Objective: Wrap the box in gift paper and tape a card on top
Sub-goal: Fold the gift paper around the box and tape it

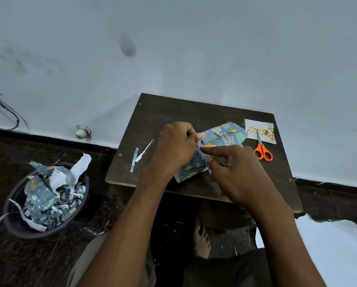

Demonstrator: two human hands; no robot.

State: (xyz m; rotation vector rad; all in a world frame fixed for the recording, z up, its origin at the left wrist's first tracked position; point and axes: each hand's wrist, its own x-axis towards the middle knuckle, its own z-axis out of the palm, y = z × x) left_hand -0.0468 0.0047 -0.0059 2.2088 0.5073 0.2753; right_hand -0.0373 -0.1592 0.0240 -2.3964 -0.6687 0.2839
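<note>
A box wrapped in blue patterned gift paper (223, 137) lies on the small dark wooden table (152, 121). My left hand (176, 146) grips the paper at the box's left side with curled fingers. My right hand (233, 172) lies over the near part of the box, its index finger stretched out and pressing on the paper, the other fingers curled around a small roll that looks like tape (209, 168). A white "Happy Birthday" card (266, 129) lies at the table's far right corner.
Orange-handled scissors (262, 151) lie partly on the card. Thin paper strips (139, 155) lie on the table's left side. A dark basin full of paper scraps (45, 199) stands on the floor at left. A white sheet (335, 245) lies at lower right. A bare foot (201, 241) is under the table.
</note>
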